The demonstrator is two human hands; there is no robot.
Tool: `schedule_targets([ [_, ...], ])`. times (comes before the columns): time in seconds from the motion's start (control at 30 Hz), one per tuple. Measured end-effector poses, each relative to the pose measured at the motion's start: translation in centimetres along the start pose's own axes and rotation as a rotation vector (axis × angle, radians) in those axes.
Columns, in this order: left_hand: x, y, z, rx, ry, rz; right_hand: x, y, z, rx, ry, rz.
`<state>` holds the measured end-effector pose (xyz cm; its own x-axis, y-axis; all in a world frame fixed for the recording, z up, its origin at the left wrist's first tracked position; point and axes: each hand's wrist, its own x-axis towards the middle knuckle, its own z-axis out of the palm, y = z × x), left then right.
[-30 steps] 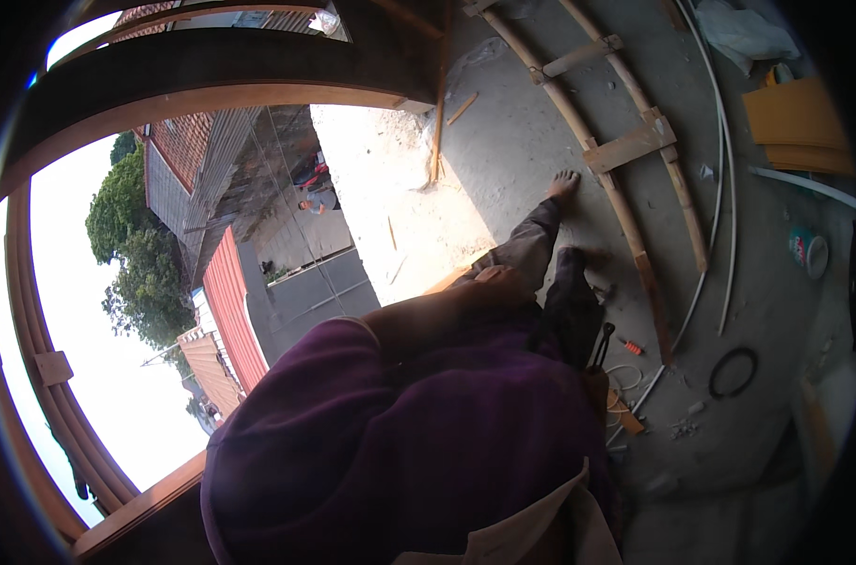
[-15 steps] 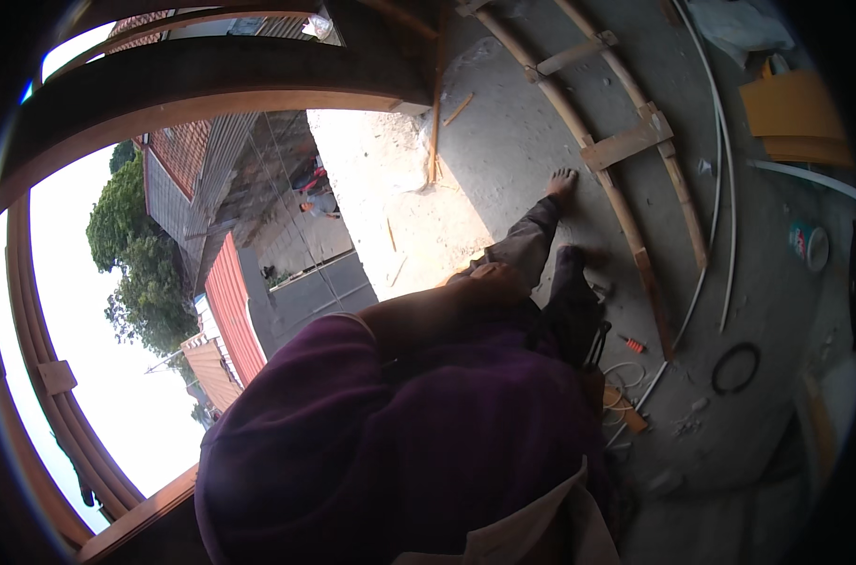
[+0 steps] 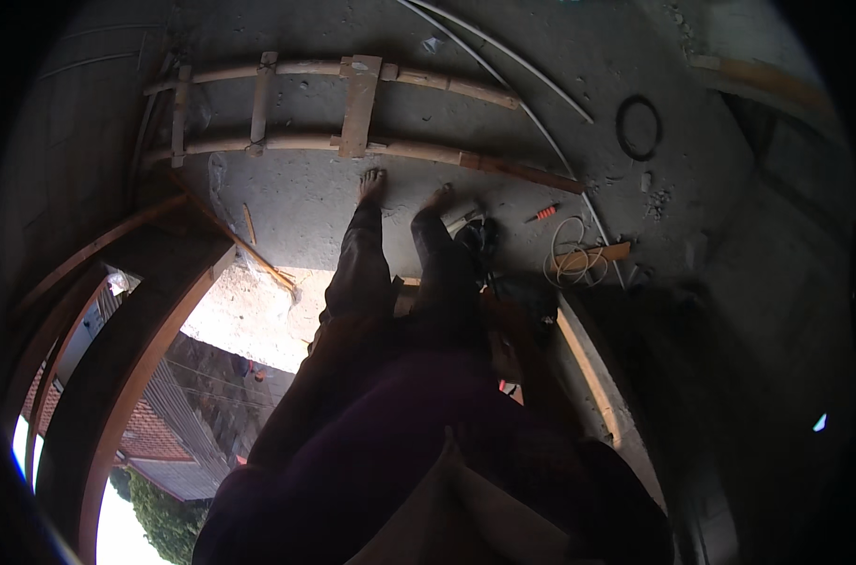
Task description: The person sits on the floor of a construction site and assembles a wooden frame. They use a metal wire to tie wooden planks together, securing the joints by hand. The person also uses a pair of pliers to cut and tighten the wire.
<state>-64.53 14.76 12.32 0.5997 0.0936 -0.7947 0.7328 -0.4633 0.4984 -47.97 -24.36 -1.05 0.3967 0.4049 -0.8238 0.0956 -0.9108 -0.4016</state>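
Observation:
I sit with both legs stretched out and bare feet on a grey concrete floor (image 3: 305, 202). My left hand (image 3: 328, 330) is at my left thigh, dark against the trousers, its fingers lost in shadow. At the other side, my right arm reaches down beside my right thigh. The right hand (image 3: 499, 315) is in deep shadow near a dark object (image 3: 480, 235) with a cord-like part; whether it touches or holds anything is hidden. Just beyond my feet lies a wooden ladder (image 3: 360, 108) with pole rails and flat rungs.
Right of my feet lie a red-handled tool (image 3: 544, 214), a loose pale cable (image 3: 564, 268), a wooden piece (image 3: 616, 252) and a black ring-shaped coil (image 3: 640, 127). Long white pipes (image 3: 503, 75) curve across the floor. Thin wood strips (image 3: 249, 224) and a wooden frame (image 3: 145, 363) with an opening outdoors stand left.
My view has swung right, away from the outdoor opening and toward the floor. The ladder now runs across the top. My left hand, earlier visible on my thigh, is now in darker shadow.

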Motion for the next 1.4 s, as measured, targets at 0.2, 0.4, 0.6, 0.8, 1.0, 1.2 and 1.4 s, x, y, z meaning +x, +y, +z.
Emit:
schedule_targets([
  [0.2,3.8,3.9,-9.6,0.079,-0.281,-0.341,2.5,3.9,11.9,0.462,0.499,0.223],
  [0.4,7.0,-2.9,-13.5,0.232,-0.199,-0.268,4.5,-4.4,13.7,1.306,0.673,0.652],
  [0.6,13.3,-0.9,-16.1,0.406,-0.249,-0.277,3.6,-11.5,10.7,2.075,0.464,0.747],
  [0.8,17.7,1.1,-13.1,0.344,-0.095,-0.144,7.3,-14.6,11.1,2.237,0.371,0.606],
  [1.0,24.7,0.3,-8.6,0.446,-0.007,0.214,12.0,-11.7,11.6,1.873,0.493,0.204],
  [1.2,42.8,1.8,3.6,0.632,0.048,0.578,17.2,1.0,11.3,1.503,0.578,0.508],
  [1.4,58.6,3.9,14.7,0.722,0.015,0.722,22.6,7.8,8.3,1.116,0.615,0.594],
])
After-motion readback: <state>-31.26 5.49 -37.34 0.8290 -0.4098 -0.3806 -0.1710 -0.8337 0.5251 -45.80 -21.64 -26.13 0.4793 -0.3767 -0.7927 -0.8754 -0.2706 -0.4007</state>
